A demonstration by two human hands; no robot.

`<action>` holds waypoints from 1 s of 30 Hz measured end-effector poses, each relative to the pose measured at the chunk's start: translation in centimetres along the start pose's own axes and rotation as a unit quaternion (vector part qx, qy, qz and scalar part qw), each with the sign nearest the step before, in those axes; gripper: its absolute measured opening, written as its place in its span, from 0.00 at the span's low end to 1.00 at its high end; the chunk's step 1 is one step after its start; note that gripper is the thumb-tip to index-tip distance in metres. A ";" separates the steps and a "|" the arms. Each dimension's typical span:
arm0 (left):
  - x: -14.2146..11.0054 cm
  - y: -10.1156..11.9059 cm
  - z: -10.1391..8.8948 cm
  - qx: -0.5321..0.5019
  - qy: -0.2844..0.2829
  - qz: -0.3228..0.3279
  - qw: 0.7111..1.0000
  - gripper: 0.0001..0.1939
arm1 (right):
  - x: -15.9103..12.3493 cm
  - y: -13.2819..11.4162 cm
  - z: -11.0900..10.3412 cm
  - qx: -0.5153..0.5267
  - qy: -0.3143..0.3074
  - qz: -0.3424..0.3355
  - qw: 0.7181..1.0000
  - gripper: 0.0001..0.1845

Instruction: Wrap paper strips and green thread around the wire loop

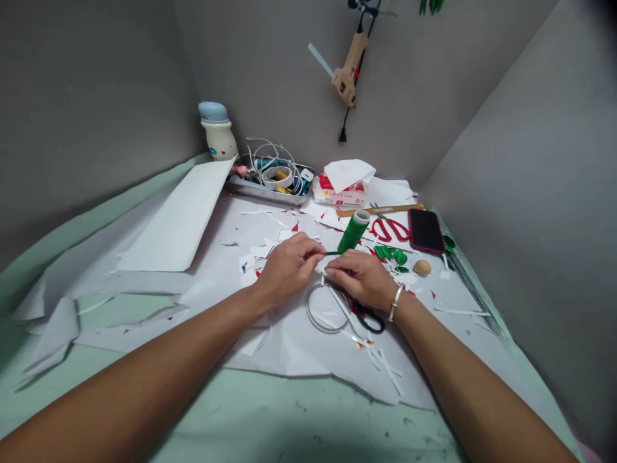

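My left hand [292,265] is closed in a pinch on one end of a thin dark green strand [333,253]. The strand runs short and level to my right hand [362,275], whose fingers are also closed on it. Whether it is wire or thread I cannot tell. Just behind the hands a spool of green thread [351,235] stands tilted. Black-handled scissors [371,319] lie partly hidden under my right hand, and a thin silvery ring [308,316] rests beside them on the white paper.
Green leaf-shaped pieces [389,254], a small round tan object [422,267], red scissors [390,229] and a phone [427,231] lie to the right. Behind are a tissue pack [340,193] and a metal tray [260,191]. A glue gun [348,74] hangs on the wall. Paper scraps surround the hands.
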State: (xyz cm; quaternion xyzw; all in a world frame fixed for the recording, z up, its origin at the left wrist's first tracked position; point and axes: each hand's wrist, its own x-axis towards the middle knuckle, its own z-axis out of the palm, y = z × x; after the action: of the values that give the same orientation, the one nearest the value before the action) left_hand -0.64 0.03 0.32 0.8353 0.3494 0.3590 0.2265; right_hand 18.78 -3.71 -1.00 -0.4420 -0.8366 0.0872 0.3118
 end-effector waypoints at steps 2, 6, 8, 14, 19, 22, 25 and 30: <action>0.0 -0.2 0.0 0.035 0.009 -0.019 0.999 0.09 | 0.0 -1.0 -0.1 -0.016 0.001 -0.028 0.999 0.08; -0.3 -0.1 0.3 0.106 -0.054 0.044 0.992 0.10 | 0.2 -1.4 -0.7 -0.030 0.074 -0.031 0.996 0.09; -0.4 0.2 0.3 0.099 -0.080 0.079 0.989 0.10 | 0.2 -0.5 -0.9 -0.022 0.098 0.005 0.995 0.09; 0.0 0.2 -0.1 -0.017 -0.017 0.022 0.999 0.09 | 0.0 0.7 -0.1 0.014 0.033 0.025 0.999 0.07; 0.0 -0.4 0.1 0.064 0.004 -0.024 0.998 0.09 | 0.2 -1.4 -0.2 -0.016 0.022 -0.043 0.999 0.08; -0.3 -0.3 0.3 0.117 -0.057 0.041 0.991 0.10 | 0.2 -1.2 -0.6 -0.014 0.079 -0.015 0.997 0.08; -0.5 0.2 0.3 0.094 -0.090 0.092 0.987 0.10 | 0.1 0.3 -0.7 0.013 0.114 0.044 0.992 0.08; -0.1 0.4 0.0 -0.024 -0.037 0.033 0.999 0.09 | 0.0 0.9 0.0 0.015 0.037 0.039 0.998 0.08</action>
State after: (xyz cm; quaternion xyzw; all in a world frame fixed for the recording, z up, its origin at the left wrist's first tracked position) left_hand -0.56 -0.32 0.53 0.8532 0.3046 0.3437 0.2471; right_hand 19.38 -3.21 -1.40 -0.4725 -0.8051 0.0954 0.3456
